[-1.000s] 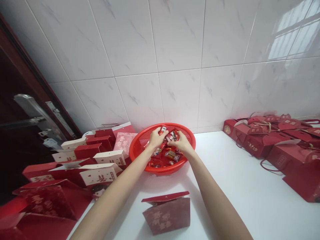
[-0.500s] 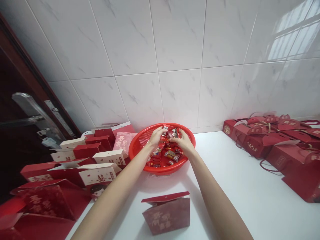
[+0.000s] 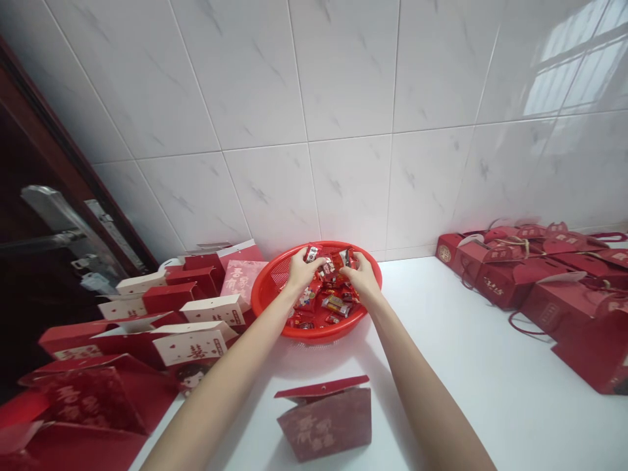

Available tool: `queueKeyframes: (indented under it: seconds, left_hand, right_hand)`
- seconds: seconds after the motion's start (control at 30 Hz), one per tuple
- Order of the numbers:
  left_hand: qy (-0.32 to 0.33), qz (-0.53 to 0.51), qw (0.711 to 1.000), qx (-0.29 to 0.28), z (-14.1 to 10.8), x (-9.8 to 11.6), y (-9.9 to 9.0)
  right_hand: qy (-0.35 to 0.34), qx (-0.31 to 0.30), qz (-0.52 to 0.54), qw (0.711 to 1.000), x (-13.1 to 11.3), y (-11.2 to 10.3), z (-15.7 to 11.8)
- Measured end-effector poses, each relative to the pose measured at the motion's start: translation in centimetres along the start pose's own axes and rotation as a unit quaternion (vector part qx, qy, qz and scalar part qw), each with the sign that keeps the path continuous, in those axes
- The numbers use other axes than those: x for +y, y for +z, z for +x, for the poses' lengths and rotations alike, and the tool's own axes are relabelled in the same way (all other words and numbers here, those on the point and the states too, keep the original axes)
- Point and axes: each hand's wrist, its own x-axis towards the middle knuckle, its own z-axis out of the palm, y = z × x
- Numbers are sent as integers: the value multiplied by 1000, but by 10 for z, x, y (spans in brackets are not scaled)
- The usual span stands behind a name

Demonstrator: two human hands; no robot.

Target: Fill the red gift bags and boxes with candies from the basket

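Note:
Both my hands are inside a red plastic basket (image 3: pixel 265 311) that holds wrapped candies (image 3: pixel 336 305) in red, gold and dark wrappers. My left hand (image 3: pixel 300 268) is closed on a red candy packet (image 3: pixel 313 253) with a white-and-black label. On the basket's right side, my right hand (image 3: pixel 362 278) pinches a dark-and-white candy packet (image 3: pixel 346 258). Between the hands lies another red packet with white lettering. In front of the basket, between my forearms, stands a small dark-red paper gift box (image 3: pixel 328 422) with its top flap raised.
Many red and cream gift boxes (image 3: pixel 193 343) with raised flaps crowd the left side. More red boxes with cord handles (image 3: pixel 510 281) stand grouped at the right. Behind the white table (image 3: pixel 456 366) is a tiled wall; a dark door with a metal handle (image 3: pixel 63 216) is at far left.
My hands have drawn slightly apart, the left shifting left with its red packet. More of the candies between them shows. The basket and boxes stay put apart from a slight view shift.

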Motion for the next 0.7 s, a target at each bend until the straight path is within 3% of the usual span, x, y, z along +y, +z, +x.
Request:
queueKeyframes:
  seconds: [0.1, 0.2, 0.33, 0.47, 0.7]
  left_hand:
    - [1, 18, 1000, 0, -2, 2, 1]
    - [0, 3, 999, -42, -7, 8, 4]
    - [-58, -61, 992, -91, -11, 17, 7]
    - [-114, -136, 979, -96, -11, 19, 7]
    - [-154, -183, 968, -78, -6, 19, 4]
  right_hand:
    - [-3, -51, -33, 998, 1, 0, -2]
    - [18, -94, -59, 994, 0, 1, -4]
    - [36, -140, 21, 989, -4, 1, -8]
    - [60, -142, 92, 984, -11, 1, -12]
    - [94, -92, 89, 987, -21, 1, -14]
